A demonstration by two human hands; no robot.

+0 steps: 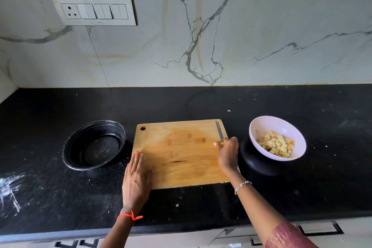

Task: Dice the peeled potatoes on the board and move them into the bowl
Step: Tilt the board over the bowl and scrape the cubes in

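Head view: we are steadying the board (181, 157) with the left hand (136, 175) flat, fingers straight; the right hand (227, 153) is gripping the knife (219, 131), blade pointing away. Diced potatoes (275, 144) are lying in the white bowl (277, 123) alongside. Probably finishing: laying the blade flat, clear of fingers.

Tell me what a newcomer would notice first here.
The wooden cutting board at centre lies bare, the left hand flat on its left edge, the right hand gripping a knife at its right edge. To its right, a white bowl holds diced potato.
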